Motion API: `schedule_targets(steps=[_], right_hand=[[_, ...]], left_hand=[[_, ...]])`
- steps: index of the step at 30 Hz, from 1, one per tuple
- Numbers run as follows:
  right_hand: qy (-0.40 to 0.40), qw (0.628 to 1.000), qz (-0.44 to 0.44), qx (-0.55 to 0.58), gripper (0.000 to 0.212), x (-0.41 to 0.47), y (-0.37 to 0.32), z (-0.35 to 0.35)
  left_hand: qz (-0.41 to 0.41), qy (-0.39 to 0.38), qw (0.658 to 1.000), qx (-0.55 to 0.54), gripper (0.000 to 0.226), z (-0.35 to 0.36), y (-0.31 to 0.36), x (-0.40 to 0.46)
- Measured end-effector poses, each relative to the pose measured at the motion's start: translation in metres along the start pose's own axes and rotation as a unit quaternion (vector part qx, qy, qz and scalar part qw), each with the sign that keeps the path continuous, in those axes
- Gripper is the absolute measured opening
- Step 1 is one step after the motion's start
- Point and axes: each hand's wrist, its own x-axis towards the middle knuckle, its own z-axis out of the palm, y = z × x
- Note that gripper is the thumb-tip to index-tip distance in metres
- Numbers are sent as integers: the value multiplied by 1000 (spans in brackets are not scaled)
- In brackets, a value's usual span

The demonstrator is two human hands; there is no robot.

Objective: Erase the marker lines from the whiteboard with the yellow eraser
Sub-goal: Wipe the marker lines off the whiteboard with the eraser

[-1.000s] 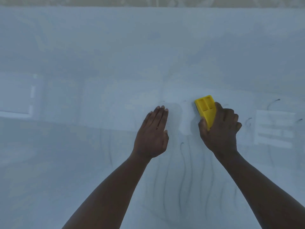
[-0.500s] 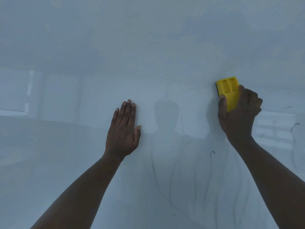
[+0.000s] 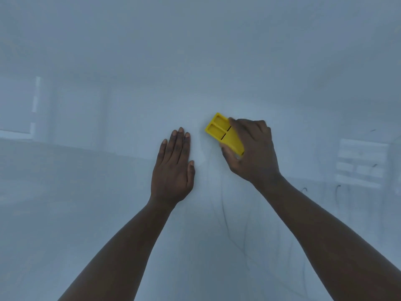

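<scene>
Whiteboard (image 3: 108, 213) under flat left hand (image 3: 173, 168); right hand (image 3: 253, 148) clasps yellow eraser (image 3: 223, 133).

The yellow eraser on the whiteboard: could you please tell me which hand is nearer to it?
Right. The right hand grips the yellow eraser, fingers wrapped over it. The left hand lies flat on the whiteboard, apart from it.
</scene>
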Motion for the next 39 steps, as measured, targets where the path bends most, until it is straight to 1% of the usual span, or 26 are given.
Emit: schedule_targets(steps=[6,13,17,21,24,29,31,35,39], right_hand=[[-76,991,-99,38,52,-58,-22,4],[-180,963,-181,86,47,-153,-39,-5],[-237,941,-221,93,47,-207,-30,-20],[-292,914,-267,86,47,-267,-8,-40],[-320,896,-302,63,41,-303,12,-56],[-312,886,-339,54,36,-307,23,-56],[-288,895,-337,55,38,-291,23,-52],[-217,940,-256,60,44,-230,23,-42],[-158,967,-193,48,47,-170,30,-41]], left_hand=[[-1,-4,1000,-10,61,-1,-6,-18],[-30,-13,999,2,62,-3,2,-27],[-47,-17,999,-11,62,-4,14,-33],[-41,-22,999,-23,65,-4,30,-33],[-29,-21,999,-23,66,-3,42,-24],[-21,-18,999,-26,66,-1,60,2],[-19,-12,999,-31,65,-1,67,13],[-1,6,1000,-25,64,0,77,40],[-27,19,999,-10,64,1,73,57]])
